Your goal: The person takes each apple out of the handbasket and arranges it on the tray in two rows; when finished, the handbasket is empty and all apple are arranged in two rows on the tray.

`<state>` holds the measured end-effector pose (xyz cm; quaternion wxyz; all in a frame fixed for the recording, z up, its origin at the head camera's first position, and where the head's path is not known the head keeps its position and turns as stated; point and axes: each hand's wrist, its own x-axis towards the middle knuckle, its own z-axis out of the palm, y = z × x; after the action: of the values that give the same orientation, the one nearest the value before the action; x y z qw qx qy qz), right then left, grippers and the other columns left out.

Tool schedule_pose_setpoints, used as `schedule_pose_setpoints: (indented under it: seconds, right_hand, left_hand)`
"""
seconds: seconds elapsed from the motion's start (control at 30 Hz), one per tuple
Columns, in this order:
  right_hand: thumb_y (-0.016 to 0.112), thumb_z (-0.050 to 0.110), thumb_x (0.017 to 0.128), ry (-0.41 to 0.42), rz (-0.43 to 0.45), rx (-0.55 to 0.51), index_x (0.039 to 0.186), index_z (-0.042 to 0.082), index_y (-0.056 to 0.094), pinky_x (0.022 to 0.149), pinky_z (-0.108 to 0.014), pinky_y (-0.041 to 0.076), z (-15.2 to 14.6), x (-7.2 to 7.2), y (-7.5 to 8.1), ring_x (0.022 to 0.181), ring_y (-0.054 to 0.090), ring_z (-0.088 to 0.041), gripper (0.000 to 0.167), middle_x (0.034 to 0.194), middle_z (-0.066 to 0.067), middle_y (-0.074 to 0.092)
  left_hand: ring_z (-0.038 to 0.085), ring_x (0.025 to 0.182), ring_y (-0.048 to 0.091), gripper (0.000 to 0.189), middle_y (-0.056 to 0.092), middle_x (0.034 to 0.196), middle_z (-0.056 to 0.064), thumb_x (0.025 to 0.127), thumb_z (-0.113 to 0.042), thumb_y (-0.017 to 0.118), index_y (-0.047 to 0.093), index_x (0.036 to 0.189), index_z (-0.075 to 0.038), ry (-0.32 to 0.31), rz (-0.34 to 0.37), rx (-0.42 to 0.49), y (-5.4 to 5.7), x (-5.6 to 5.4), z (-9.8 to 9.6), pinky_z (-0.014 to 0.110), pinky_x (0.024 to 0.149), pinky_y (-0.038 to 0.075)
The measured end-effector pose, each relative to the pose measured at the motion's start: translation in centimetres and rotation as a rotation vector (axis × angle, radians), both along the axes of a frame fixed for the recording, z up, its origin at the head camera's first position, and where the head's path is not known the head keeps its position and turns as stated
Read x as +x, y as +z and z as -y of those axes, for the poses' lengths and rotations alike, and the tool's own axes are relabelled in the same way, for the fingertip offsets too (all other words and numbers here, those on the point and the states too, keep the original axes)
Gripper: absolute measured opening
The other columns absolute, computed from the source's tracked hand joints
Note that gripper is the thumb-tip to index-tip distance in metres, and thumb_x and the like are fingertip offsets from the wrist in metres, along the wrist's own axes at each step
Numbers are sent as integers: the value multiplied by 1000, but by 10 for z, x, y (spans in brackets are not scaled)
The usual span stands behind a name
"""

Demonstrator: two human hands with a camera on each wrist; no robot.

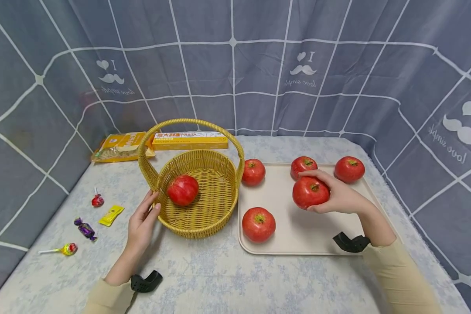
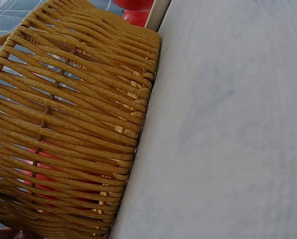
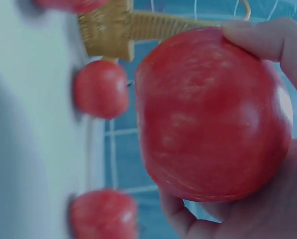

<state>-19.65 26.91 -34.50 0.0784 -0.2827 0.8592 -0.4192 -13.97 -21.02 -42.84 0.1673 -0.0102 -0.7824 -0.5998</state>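
My right hand (image 1: 343,196) grips a red apple (image 1: 311,192) above the pale tray (image 1: 286,244), thumb and fingers around its sides. That apple (image 3: 213,114) fills much of the right wrist view. To the left, a round wicker basket (image 1: 216,196) with a tall hoop handle (image 1: 190,121) stands upright and holds one red apple (image 1: 183,190). My left hand (image 1: 141,224) touches the basket's left rim near the handle's base, its fingers fairly straight. In the left wrist view the woven wall (image 2: 68,114) hides most of that hand.
More apples sit on or at the tray: front left (image 1: 259,224), back left (image 1: 253,172), back middle (image 1: 303,165) and back right (image 1: 349,169). Behind the basket lie a pasta box (image 1: 190,141) and a yellow food bag (image 1: 121,148). Wrapped candies (image 1: 85,229) and lollipops (image 1: 68,249) lie far left.
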Motion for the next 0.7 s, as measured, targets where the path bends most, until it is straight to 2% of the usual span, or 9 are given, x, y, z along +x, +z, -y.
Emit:
schedule_pose_setpoints:
  seconds: [0.17, 0.3, 0.57, 0.7]
  right_hand:
    - [81, 13, 72, -13, 4, 24, 134, 12, 44, 81, -30, 51, -20, 8, -26, 103, 53, -15, 73, 121, -6, 52]
    - [82, 16, 72, -5, 32, 33, 134, 11, 44, 83, -29, 51, -28, 15, -42, 103, 53, -11, 72, 120, -5, 53]
    - [82, 17, 72, 20, 93, 31, 132, 7, 46, 82, -29, 50, -38, 23, -57, 101, 54, -12, 72, 119, -7, 54]
    - [83, 17, 71, 16, 120, 29, 131, 10, 46, 82, -29, 50, -39, 24, -61, 102, 53, -13, 71, 120, -8, 53]
  left_hand:
    - [19, 137, 28, 40, 33, 148, 12, 97, -11, 51, 48, 134, 4, 10, 14, 1, 1, -1, -1, 6, 97, 30]
    - [21, 137, 28, 40, 34, 148, 10, 97, -12, 51, 48, 135, 2, 11, 18, 1, 1, 0, -1, 5, 96, 30]
    - [20, 138, 27, 40, 33, 148, 12, 97, -10, 51, 48, 135, 3, 1, 10, 9, 0, -1, 0, 6, 97, 30]
    - [20, 137, 27, 40, 34, 148, 11, 97, -10, 51, 48, 135, 3, -1, 0, 14, 0, -1, 0, 6, 97, 30]
